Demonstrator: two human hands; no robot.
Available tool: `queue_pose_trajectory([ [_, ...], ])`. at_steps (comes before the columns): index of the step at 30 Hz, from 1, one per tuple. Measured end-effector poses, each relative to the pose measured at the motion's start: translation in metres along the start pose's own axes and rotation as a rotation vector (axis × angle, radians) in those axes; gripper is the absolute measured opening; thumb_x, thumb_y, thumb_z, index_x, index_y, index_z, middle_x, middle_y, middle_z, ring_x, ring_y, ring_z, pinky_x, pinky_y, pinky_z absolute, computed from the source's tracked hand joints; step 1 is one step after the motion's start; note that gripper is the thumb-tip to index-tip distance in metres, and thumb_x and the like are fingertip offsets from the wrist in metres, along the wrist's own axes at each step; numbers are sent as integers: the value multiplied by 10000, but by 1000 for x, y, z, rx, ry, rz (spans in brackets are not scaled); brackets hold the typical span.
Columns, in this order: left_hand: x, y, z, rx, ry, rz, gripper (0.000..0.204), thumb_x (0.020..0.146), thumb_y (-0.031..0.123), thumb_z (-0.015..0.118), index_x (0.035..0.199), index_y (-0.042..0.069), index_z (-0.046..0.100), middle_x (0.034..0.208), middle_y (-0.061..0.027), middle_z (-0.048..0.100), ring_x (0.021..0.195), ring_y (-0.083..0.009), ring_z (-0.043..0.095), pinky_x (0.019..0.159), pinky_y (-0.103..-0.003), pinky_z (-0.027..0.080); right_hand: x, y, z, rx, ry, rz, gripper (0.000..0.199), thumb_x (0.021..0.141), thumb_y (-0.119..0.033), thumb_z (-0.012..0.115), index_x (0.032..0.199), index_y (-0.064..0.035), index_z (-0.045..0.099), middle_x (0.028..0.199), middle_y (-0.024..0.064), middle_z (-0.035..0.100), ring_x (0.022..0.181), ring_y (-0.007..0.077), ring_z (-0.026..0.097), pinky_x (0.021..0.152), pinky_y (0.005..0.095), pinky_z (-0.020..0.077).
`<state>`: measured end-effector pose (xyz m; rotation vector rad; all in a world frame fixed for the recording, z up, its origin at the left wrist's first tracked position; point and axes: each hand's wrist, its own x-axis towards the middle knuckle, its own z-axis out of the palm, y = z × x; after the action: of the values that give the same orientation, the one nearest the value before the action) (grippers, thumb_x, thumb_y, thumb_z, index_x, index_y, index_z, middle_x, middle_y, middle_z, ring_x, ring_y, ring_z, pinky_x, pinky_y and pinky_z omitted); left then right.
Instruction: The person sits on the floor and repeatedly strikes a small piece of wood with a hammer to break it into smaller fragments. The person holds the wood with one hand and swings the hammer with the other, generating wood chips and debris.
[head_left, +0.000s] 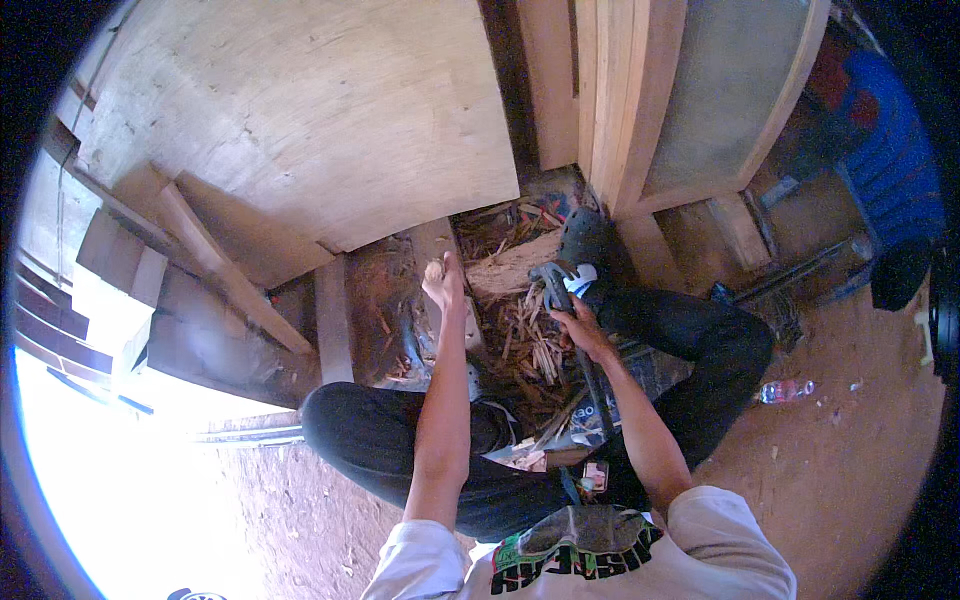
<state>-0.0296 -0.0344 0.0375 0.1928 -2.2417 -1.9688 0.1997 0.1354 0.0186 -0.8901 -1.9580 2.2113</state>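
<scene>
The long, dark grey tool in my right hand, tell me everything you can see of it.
The long, dark grey tool has a bulky, bent head at its far end and a slim shaft slanting back toward your body. Its material is unclear. Your right grip holds it close behind the head; pale, splintered wood chips lie left of it.

Pretty sure this is a woodworking shop, and a rough one. There's a big pale plywood sheet (330,120) leaning up top, with planks (620,100) and a framed panel (735,90) next to it. More boards (115,250) are stacked over on the left. Chips and splinters (535,345) litter the ground around a rough timber piece (515,268), and the right hand (585,330) grips a dark tool (597,385). Floor (830,450) looks like bare brown dirt, and bright light pours in at lower left.
</scene>
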Motion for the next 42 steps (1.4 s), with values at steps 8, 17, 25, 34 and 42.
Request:
queue_pose_trajectory([
  [8, -29, -28, 24, -71, 76, 239, 382, 852, 281, 726, 665, 18, 523, 594, -3, 487, 554, -146, 420, 520, -347, 365, -11, -22, -6, 84, -49, -67, 352, 880, -222, 638, 1185, -147, 478, 614, -41, 423, 436, 68, 412, 385, 242, 345],
  [17, -27, -49, 32, 8, 98, 91, 375, 825, 300, 748, 766, 6, 523, 673, -28, 525, 614, -150, 444, 569, -320, 399, 5, 6, -7, -93, 64, 60, 399, 887, -218, 631, 1244, -155, 466, 625, -43, 436, 453, 63, 410, 391, 238, 339],
  [25, -14, -72, 26, 38, -29, 26, 603, 786, 419, 762, 1016, -46, 455, 903, -86, 550, 803, -182, 508, 714, -332, 454, 3, 0, -7, -9, -45, 89, 676, 821, -371, 687, 1366, -76, 417, 822, 22, 589, 637, 123, 536, 525, 292, 443],
  [34, -53, -36, 30, 58, 81, 460, 334, 841, 228, 709, 685, -7, 531, 580, -35, 510, 544, -156, 450, 560, -332, 421, 3, -5, 6, 50, -42, 46, 296, 890, -217, 628, 1132, -156, 469, 619, -62, 398, 477, 51, 387, 414, 230, 315],
  [42, -84, -50, 45, 172, 254, 612, 409, 845, 294, 707, 764, -81, 566, 569, -83, 523, 531, -218, 486, 553, -349, 441, 4, -4, 8, -27, 6, 2, 333, 881, -217, 636, 1172, -170, 481, 620, -62, 397, 473, 49, 382, 412, 225, 315],
])
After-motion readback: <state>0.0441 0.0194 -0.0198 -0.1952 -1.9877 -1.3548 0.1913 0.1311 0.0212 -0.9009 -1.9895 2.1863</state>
